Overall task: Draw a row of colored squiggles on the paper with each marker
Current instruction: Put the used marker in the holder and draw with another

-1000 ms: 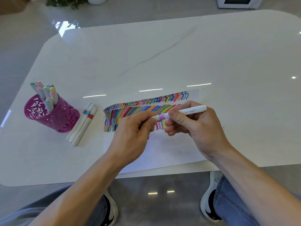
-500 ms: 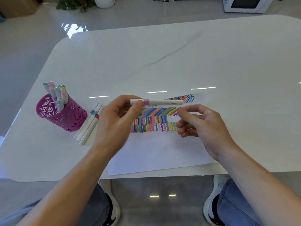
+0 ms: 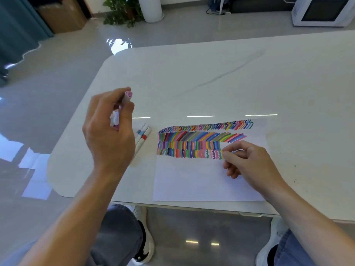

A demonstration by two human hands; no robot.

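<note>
Now we grip pink-capped white marker point(image 3: 127, 96) upright, left hand point(image 3: 109, 131) fingers wrapped round it, likely done with colour; right hand point(image 3: 249, 162), fingers loosely curled and empty, steadies squiggle-covered white paper point(image 3: 192, 179).

A white table point(image 3: 211, 70) with a grey vein fills the middle of the frame, on a glossy grey floor point(image 3: 57, 70) that mirrors window light at left. A teal curtain point(image 3: 17, 22) and a cardboard box point(image 3: 63, 16) stand upper left. A plant point(image 3: 119, 14) and a white pot point(image 3: 150, 8) are top centre, a white microwave point(image 3: 322, 11) upper right.
</note>
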